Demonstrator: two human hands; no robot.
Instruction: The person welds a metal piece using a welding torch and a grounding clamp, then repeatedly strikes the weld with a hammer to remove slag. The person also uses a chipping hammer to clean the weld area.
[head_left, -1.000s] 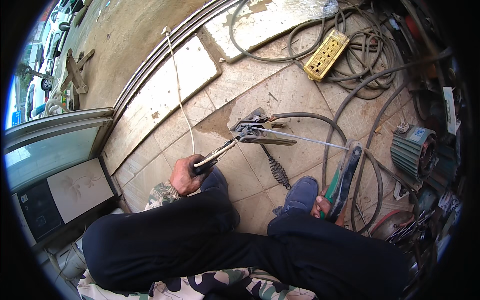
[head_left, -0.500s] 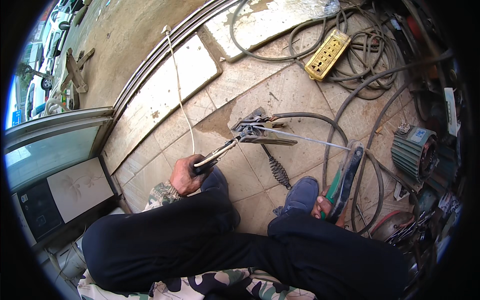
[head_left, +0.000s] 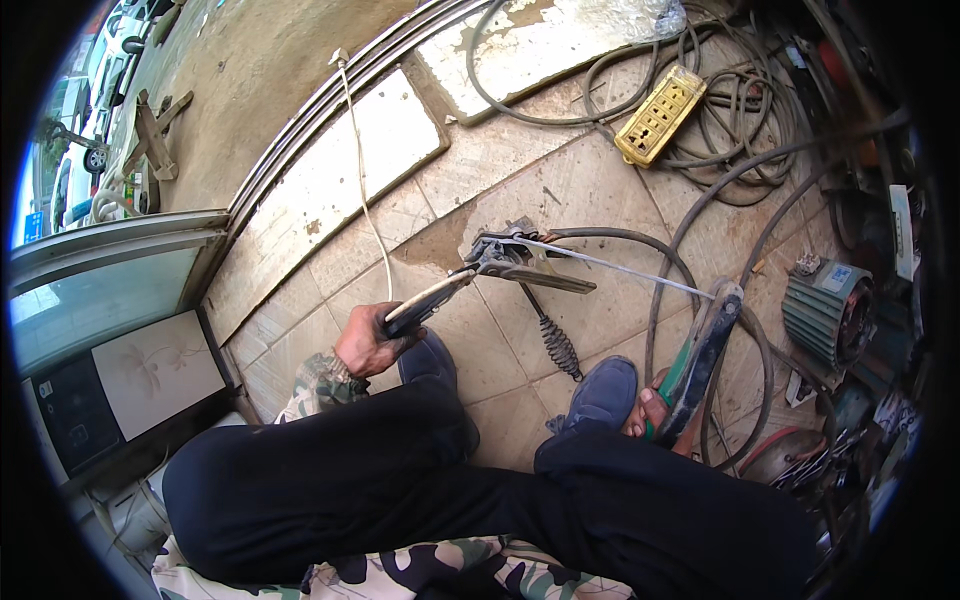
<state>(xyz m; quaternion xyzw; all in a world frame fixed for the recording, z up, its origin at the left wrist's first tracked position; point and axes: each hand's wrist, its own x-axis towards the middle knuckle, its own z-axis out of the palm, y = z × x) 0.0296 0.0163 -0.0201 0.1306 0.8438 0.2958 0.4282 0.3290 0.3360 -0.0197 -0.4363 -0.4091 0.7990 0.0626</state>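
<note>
My left hand is closed round the dark grip of a lever-like metal part with a cream strip along it. Its far end meets a cluster of dark metal pieces on the floor. My right hand, low beside my right shoe, grips a green and black welding electrode holder. From its head a thin pale welding rod reaches left to the metal cluster; whether its tip touches, I cannot tell. A spring-handled tool, its head hidden, lies just below the cluster.
A yellow power strip lies among coiled dark cables at the upper right. A green motor and cluttered tools stand along the right side. A white cord crosses a pale slab. A glass-topped metal frame borders the left.
My left hand has shifted slightly left and turned the lever-like part, so more of its dark flat side shows. The rod's tip sits slightly higher on the metal cluster; my right hand has moved little.
</note>
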